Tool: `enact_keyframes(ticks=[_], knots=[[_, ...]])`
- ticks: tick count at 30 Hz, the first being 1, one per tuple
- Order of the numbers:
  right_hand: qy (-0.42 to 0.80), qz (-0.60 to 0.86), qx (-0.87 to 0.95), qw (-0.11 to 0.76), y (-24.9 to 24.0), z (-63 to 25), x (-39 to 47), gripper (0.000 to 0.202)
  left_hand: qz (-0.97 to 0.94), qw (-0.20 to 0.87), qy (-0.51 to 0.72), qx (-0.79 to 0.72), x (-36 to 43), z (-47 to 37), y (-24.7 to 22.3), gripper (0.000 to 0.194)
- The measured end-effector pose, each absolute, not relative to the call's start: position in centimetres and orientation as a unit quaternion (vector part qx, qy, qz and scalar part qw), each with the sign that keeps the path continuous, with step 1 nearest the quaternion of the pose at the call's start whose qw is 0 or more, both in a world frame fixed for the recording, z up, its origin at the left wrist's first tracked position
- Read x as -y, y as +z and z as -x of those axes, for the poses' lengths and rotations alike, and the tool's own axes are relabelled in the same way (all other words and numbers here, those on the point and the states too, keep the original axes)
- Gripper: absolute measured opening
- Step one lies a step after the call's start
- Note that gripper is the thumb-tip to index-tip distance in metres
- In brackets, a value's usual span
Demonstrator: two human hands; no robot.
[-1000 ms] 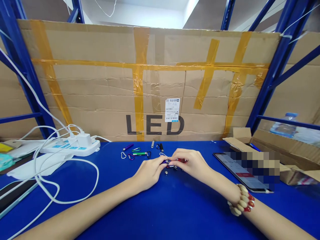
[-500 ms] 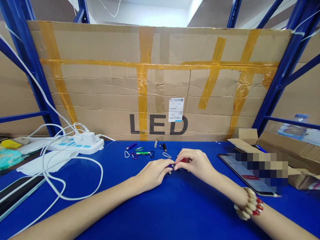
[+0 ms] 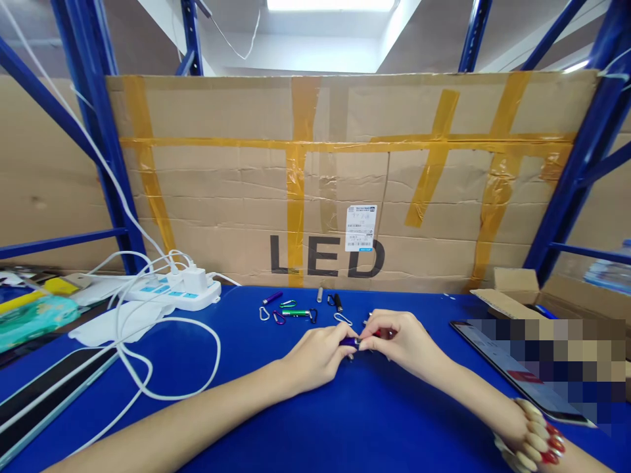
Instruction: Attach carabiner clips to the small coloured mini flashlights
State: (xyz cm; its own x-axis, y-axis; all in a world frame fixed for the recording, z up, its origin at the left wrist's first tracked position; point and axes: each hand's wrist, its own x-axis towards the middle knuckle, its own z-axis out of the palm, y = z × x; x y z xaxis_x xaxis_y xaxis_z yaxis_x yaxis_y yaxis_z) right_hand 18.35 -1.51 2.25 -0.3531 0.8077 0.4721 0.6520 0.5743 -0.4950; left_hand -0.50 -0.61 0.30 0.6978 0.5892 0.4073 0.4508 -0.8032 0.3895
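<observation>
My left hand is closed on a small purple mini flashlight, which lies almost level. At its silvery right end, the thumb and fingertips of my right hand pinch together. Something red shows under my right fingers, partly hidden. Beyond my hands on the table lie a green mini flashlight, a purple tube, a silver tube and a black tube. Among them are several carabiners, including a silver one, a green one and a purple one.
A white power strip with looping cables occupies the left side. To the right lie a tablet and an open cardboard box. A tall cardboard panel stands behind the blue table, between blue posts.
The whole view has shifted, so everything appears farther right and lower. Both hands keep their grip on the purple mini flashlight, and more of its body shows between the fingers.
</observation>
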Motion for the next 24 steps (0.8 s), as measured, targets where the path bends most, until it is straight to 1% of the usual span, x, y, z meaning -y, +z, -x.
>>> enact_keyframes(ticks=[3, 7, 10, 15, 20, 24], knots=[[0.137, 0.452, 0.806, 0.358, 2.0, -18.3, 1.5, 0.029, -0.914, 0.108, 0.274, -0.281, 0.7, 0.5, 0.2, 0.013], [0.177, 0.472, 0.802, 0.321, 1.6, -18.7, 1.0, 0.024, -0.919, 0.056, 0.263, -0.287, 0.6, 0.5, 0.0, 0.016], [0.155, 0.471, 0.811, 0.311, 1.3, -19.0, 0.4, 0.025, -0.920, 0.043, 0.259, -0.290, 0.7, 0.5, -0.1, 0.019], [0.113, 0.480, 0.816, 0.300, 1.2, -18.9, 0.4, 0.026, -0.909, 0.062, 0.281, -0.300, 0.8, 0.5, 0.0, 0.022], [0.067, 0.534, 0.784, 0.308, 1.3, -18.5, 1.0, 0.030, -0.904, 0.067, 0.287, -0.309, 0.8, 0.5, 0.0, 0.021], [0.061, 0.515, 0.791, 0.325, 1.6, -18.0, 1.3, 0.026, -0.901, 0.064, 0.278, -0.326, 0.8, 0.5, 0.0, 0.021]])
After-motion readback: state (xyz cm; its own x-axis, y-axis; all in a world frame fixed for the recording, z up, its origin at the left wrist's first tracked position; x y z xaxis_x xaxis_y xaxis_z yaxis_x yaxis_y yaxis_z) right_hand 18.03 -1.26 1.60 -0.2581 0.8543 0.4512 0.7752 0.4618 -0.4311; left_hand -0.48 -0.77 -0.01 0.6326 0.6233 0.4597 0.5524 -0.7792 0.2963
